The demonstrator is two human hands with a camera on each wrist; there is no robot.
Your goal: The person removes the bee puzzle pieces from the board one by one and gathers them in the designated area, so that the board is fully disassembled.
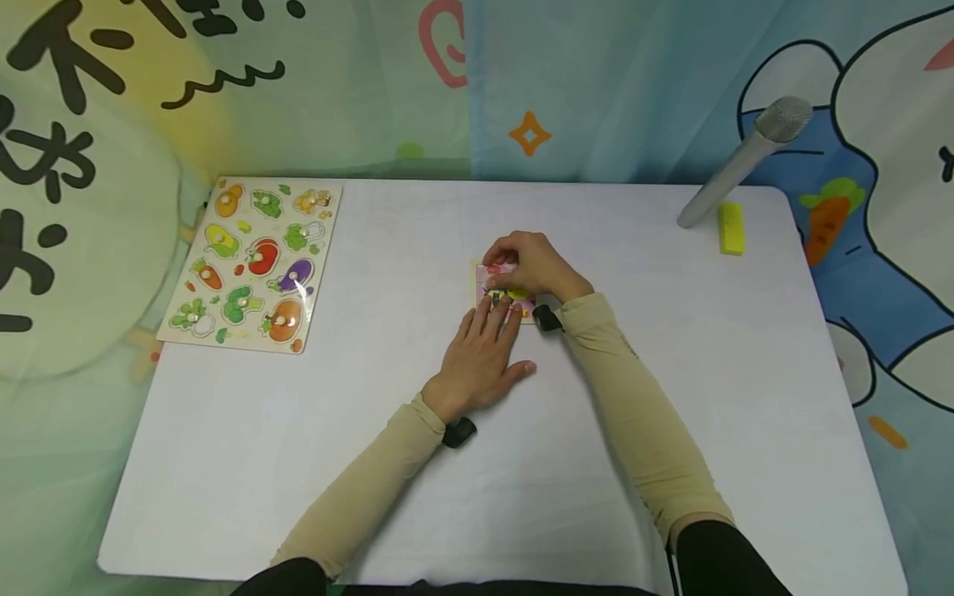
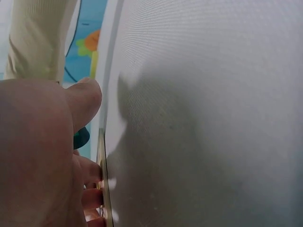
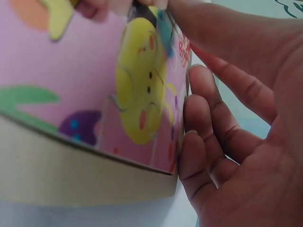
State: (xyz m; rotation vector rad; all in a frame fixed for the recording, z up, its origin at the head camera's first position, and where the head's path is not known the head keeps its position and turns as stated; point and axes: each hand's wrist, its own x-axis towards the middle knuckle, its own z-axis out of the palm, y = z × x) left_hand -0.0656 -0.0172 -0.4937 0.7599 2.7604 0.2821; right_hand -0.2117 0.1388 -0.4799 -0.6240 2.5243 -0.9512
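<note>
A small picture puzzle (image 1: pixel 527 313) lies at the middle of the white table, pink with a yellow bee-like figure (image 3: pixel 141 85) and a pale wooden border (image 3: pixel 85 172). My left hand (image 1: pixel 477 360) lies flat, its straight fingertips resting on the puzzle's near part and its thumb spread to the side. Above it my right hand (image 1: pixel 532 265) pinches a puzzle piece at the upper part of the picture, mostly hidden by thumb and fingers. In the right wrist view, the other fingers (image 3: pixel 196 156) curl along the puzzle's edge. The left wrist view catches only the puzzle's thin side (image 2: pixel 105 179).
A vegetable knob puzzle board (image 1: pixel 249 265) lies at the table's left, over its edge. At the back right stand a grey microphone-like object (image 1: pixel 745 161) and a yellow block (image 1: pixel 731 228). A printed curtain (image 1: pixel 596 91) hangs behind the table (image 1: pixel 745 397).
</note>
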